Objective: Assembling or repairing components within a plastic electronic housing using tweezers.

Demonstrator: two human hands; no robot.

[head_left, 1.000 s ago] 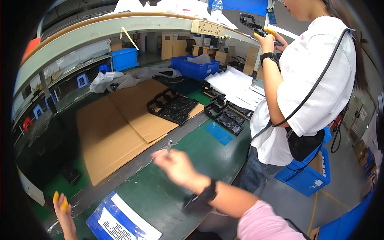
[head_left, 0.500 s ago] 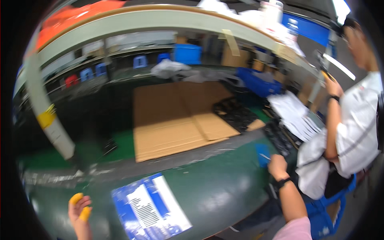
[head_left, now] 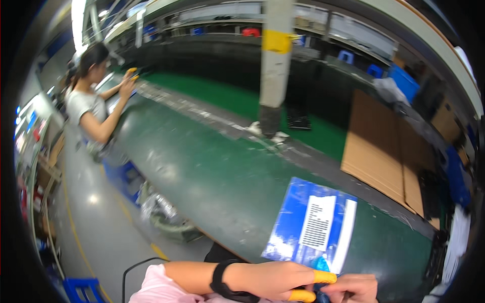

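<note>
Yellow-capped fingers of the left hand (head_left: 275, 280) pinch the blue packet (head_left: 310, 224) flat on the green belt (head_left: 202, 166); right hand (head_left: 356, 289) closes beside it, grip unclear

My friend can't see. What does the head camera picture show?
Two hands meet at the lower edge of a blue packet with a white label on a green belt: the left hand wears yellow fingertip covers, beside the right hand. Another person works farther along.

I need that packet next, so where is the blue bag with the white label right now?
In the head view the blue bag lies flat on the green table, lower right of centre, just above both hands, with the cardboard sheets beyond it.
</note>
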